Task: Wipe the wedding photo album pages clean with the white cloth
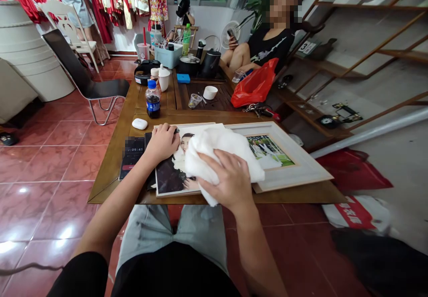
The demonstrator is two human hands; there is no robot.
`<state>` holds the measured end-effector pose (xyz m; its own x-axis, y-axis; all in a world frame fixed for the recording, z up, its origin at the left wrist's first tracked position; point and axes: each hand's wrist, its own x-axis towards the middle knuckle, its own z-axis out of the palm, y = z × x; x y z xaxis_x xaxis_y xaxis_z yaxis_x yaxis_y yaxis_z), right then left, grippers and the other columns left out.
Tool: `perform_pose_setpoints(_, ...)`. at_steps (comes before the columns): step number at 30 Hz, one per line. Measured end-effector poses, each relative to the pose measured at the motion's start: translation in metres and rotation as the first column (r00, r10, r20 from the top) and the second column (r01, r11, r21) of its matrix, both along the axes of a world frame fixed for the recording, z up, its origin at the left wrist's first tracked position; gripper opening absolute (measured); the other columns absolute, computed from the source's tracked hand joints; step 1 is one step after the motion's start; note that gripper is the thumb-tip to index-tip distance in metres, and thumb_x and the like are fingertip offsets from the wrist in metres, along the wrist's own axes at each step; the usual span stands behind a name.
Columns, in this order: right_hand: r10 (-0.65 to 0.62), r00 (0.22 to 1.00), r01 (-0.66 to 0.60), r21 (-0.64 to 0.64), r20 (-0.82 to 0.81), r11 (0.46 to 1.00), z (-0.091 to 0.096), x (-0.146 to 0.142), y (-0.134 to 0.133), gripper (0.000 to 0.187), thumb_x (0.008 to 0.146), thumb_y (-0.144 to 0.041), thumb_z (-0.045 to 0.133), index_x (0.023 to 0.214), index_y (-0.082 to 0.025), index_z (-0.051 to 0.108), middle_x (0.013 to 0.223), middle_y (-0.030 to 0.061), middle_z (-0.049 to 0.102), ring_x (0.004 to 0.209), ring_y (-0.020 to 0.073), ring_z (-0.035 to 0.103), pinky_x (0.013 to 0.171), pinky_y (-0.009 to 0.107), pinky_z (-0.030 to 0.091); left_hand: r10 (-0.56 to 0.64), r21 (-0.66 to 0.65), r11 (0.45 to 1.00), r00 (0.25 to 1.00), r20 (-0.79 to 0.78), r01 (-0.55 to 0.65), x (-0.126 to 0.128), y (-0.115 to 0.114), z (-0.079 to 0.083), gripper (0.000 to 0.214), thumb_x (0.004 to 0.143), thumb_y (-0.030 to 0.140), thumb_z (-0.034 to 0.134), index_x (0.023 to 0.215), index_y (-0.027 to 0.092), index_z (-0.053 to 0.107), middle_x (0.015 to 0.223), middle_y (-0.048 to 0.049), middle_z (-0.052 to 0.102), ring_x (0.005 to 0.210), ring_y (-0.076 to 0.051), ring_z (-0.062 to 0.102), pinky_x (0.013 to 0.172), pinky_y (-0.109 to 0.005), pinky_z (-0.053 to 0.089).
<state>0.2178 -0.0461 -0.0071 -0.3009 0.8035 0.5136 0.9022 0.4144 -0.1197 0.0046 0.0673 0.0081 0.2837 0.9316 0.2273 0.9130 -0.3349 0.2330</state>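
Note:
A bunched white cloth (217, 143) lies over the middle of a portrait photo panel (167, 183) at the table's front edge. My right hand (230, 179) is closed on the cloth, thumb and fingers apart across its folds, pressing it against the panel. At the panel's upper left corner, my left hand (163, 142) holds the edge with bent fingers, some of them partly hidden. To the right, a white-framed wedding photo (267, 151) lies partly under the panel and cloth. A phone (133, 152) showing a timer lies beside my left forearm.
A white earbud case (139, 124), a cola bottle (153, 100) and a small white cup (210, 92) stand beyond the panel. A red plastic bag (256, 85) and keys (259, 109) lie at right. Another person (267, 43) sits behind. A black chair (87, 80) stands left.

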Motion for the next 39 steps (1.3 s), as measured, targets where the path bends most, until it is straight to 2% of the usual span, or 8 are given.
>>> perform_pose_setpoints(3,-0.1,0.995,0.1,-0.003,-0.017,0.995,0.003,0.02,0.007,0.051,0.096,-0.056,0.055,0.137,-0.028,0.067,0.13,0.0117,0.065,0.12,0.0333,0.059,0.099,0.048,0.041,-0.002,0.003,1.0,1.0,-0.014,0.002,0.001,-0.001,0.001,0.036,0.104,0.029,0.042,0.129,0.014,0.063,0.123,-0.0158,0.065,0.121,-0.032,0.057,0.108,-0.048,0.043)
perform_pose_setpoints(6,-0.142,0.99,0.141,-0.024,-0.015,0.99,0.007,0.025,0.012,0.052,0.097,-0.057,0.054,0.137,-0.028,0.066,0.13,0.0124,0.065,0.122,0.034,0.057,0.097,0.048,0.042,0.0,0.005,1.0,1.0,-0.025,0.0,0.001,-0.001,0.001,0.037,0.104,0.029,0.041,0.13,0.013,0.063,0.124,-0.017,0.065,0.12,-0.033,0.057,0.107,-0.049,0.043)
perform_pose_setpoints(14,0.086,0.994,-0.075,-0.145,0.07,0.987,0.017,-0.02,0.017,0.054,0.097,-0.052,0.055,0.147,-0.031,0.057,0.142,0.0128,0.059,0.131,0.0336,0.048,0.11,0.053,0.031,-0.023,-0.01,1.0,1.0,-0.019,0.023,-0.002,0.0,0.002,0.038,0.105,0.029,0.04,0.133,0.013,0.061,0.127,-0.0174,0.063,0.121,-0.033,0.055,0.107,-0.049,0.041)
perform_pose_setpoints(19,0.111,0.993,-0.1,-0.182,0.049,0.978,0.02,-0.024,0.021,0.055,0.098,-0.054,0.054,0.147,-0.031,0.056,0.142,0.0124,0.059,0.132,0.0321,0.048,0.111,0.051,0.031,-0.041,-0.019,0.999,0.999,-0.024,0.041,-0.003,0.0,0.002,0.04,0.105,0.025,0.036,0.136,0.013,0.059,0.129,-0.018,0.062,0.123,-0.033,0.054,0.107,-0.049,0.041)
perform_pose_setpoints(26,-0.085,0.996,0.087,-0.132,0.017,0.987,0.013,0.016,0.047,0.056,0.098,-0.06,0.05,0.144,-0.031,0.06,0.141,0.0136,0.06,0.129,0.0347,0.053,0.105,0.054,0.039,-0.024,-0.005,1.0,0.999,-0.035,0.024,-0.001,0.001,-0.001,0.041,0.103,0.021,0.036,0.135,0.012,0.06,0.128,-0.017,0.063,0.123,-0.032,0.056,0.107,-0.046,0.041)
perform_pose_setpoints(29,-0.115,0.993,0.117,-0.116,0.021,0.986,0.011,0.021,0.058,0.055,0.098,-0.06,0.05,0.144,-0.031,0.06,0.142,0.014,0.061,0.127,0.0364,0.053,0.101,0.055,0.042,-0.026,0.001,1.0,0.999,-0.037,0.026,-0.001,0.0,-0.001,0.04,0.103,0.021,0.037,0.134,0.012,0.061,0.127,-0.0174,0.064,0.122,-0.032,0.056,0.107,-0.047,0.041)
perform_pose_setpoints(35,-0.002,0.994,0.02,-0.169,0.11,0.985,0.019,-0.009,0.066,0.058,0.1,-0.059,0.049,0.151,-0.03,0.053,0.149,0.0151,0.055,0.135,0.0351,0.047,0.109,0.055,0.036,-0.032,-0.015,0.999,0.999,-0.036,0.031,-0.001,-0.001,0.002,0.041,0.103,0.021,0.037,0.135,0.012,0.06,0.128,-0.0179,0.063,0.123,-0.032,0.056,0.107,-0.047,0.041)
perform_pose_setpoints(39,0.072,0.993,-0.053,-0.188,0.094,0.981,0.024,-0.024,0.068,0.057,0.102,-0.057,0.047,0.152,-0.029,0.051,0.149,0.0151,0.055,0.135,0.0347,0.047,0.11,0.055,0.033,-0.043,-0.019,0.999,0.999,-0.032,0.042,-0.002,0.0,0.002,0.041,0.102,0.023,0.041,0.138,0.015,0.059,0.128,-0.0168,0.063,0.122,-0.032,0.056,0.106,-0.046,0.041)
